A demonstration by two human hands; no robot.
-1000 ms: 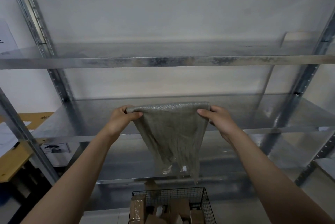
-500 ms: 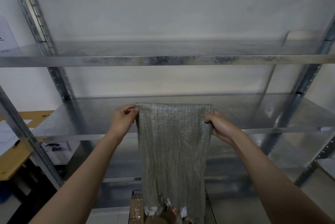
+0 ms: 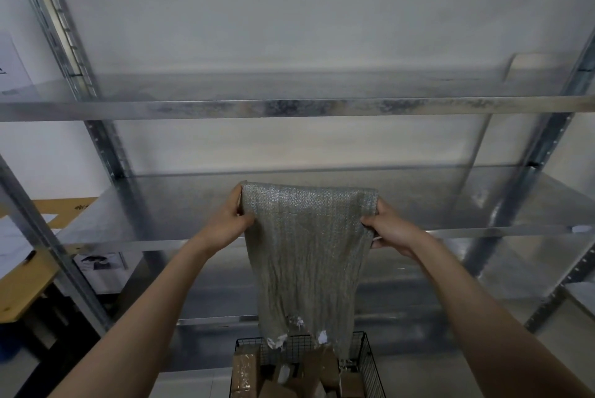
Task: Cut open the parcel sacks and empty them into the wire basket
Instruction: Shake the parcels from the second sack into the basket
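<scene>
steel shelving (image 3: 289, 106) behind. left hand (image 3: 230, 220) and right hand (image 3: 391, 232) each clench a top corner of the limp sack (image 3: 306, 256), hanging above the wire basket (image 3: 367, 362) of brown parcels (image 3: 246, 367).

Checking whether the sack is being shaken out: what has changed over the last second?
The sack opened from a bunched wedge to hang flat; its lower end dropped toward the wire basket. Left hand and right hand kept their grip on its top corners. Basket and shelving stayed put.
</scene>
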